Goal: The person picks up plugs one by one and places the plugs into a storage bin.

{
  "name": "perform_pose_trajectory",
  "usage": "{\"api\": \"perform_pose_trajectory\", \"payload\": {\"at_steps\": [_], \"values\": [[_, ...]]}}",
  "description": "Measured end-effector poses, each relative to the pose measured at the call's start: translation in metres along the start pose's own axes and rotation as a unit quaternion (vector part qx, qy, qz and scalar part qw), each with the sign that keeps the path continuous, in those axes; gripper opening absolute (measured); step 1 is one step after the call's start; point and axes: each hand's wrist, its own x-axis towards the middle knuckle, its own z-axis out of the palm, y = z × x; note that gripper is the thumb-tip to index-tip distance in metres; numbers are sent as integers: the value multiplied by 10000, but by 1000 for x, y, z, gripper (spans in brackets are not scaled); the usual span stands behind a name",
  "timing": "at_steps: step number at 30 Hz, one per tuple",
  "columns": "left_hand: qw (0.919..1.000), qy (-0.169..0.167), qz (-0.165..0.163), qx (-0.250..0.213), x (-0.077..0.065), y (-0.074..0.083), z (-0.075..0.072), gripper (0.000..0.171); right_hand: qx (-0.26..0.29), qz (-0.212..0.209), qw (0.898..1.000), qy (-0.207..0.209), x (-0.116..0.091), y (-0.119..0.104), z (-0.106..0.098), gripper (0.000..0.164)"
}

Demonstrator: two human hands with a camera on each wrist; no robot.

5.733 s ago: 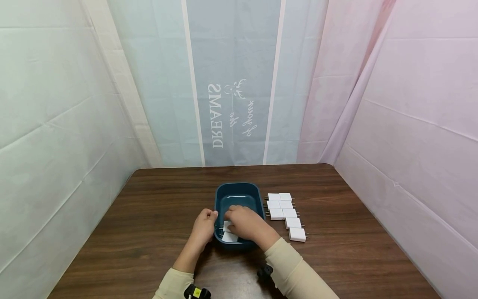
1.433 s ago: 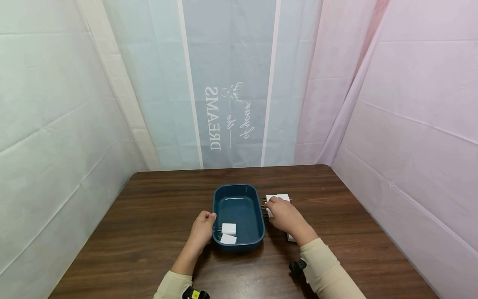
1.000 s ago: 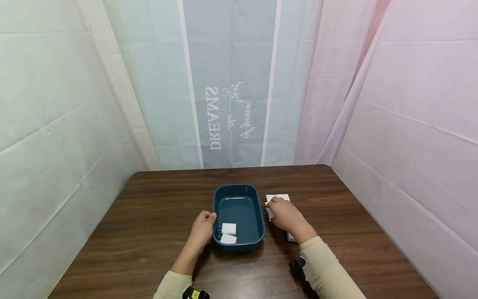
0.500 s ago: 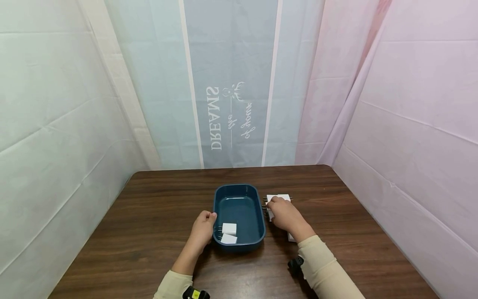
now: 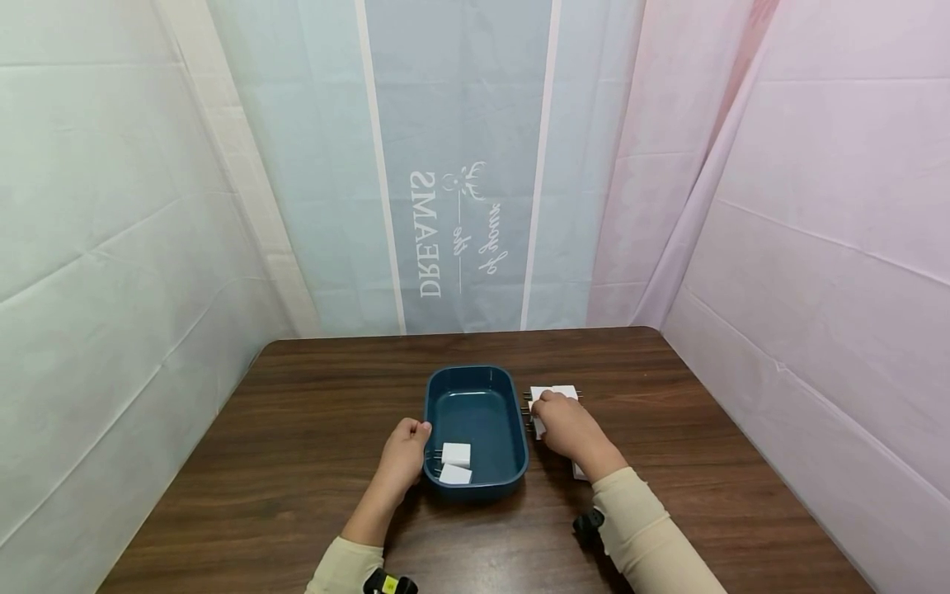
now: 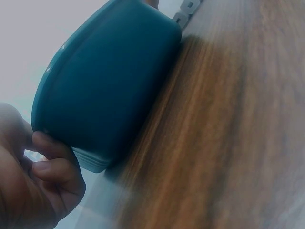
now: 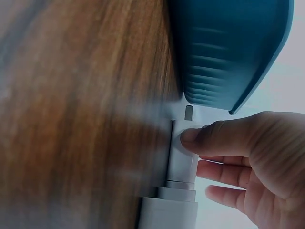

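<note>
My left hand (image 5: 402, 453) pinches the left rim of a dark blue plastic bin (image 5: 516, 469); in the left wrist view its curled fingers (image 6: 55, 169) meet the bin's edge. Inside, near the front left corner, lie two white plug chargers, one (image 5: 456, 454) behind the other (image 5: 455, 474), prongs pointing left. To the bin's right, my right hand (image 5: 570, 426) is over a group of white plug chargers (image 5: 566, 392). The right wrist view shows its thumb (image 7: 193, 136) against the side of one charger (image 7: 182, 162) in a pinch. The hand hides much of the group.
The chargers lie on a brown wood-grain table (image 5: 319, 396), close to the bin's right wall. One charger (image 5: 579, 472) peeks out under the right wrist. Pale cloth hangs behind and at both sides.
From inside the bin, my right hand has moved right to the charger group, then stayed almost still. The two chargers in the bin are now uncovered. My left hand keeps its place.
</note>
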Motion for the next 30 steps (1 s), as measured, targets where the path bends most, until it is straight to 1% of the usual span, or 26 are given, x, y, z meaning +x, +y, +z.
{"api": "perform_pose_trajectory", "payload": {"at_steps": [10,17,22,30], "values": [[10000,32,-29,-23,0,0,0,29,47,-102,9999,57,-1,1,1,23],[10000,7,-99,-9,1,0,0,29,77,-150,9999,17,-1,1,-1,22],[9999,-9,-147,10,2,0,0,30,23,-141,9999,27,-1,1,-1,21],[9999,-13,-119,-40,2,0,0,30,-14,-64,10000,1,-1,1,-2,21]]}}
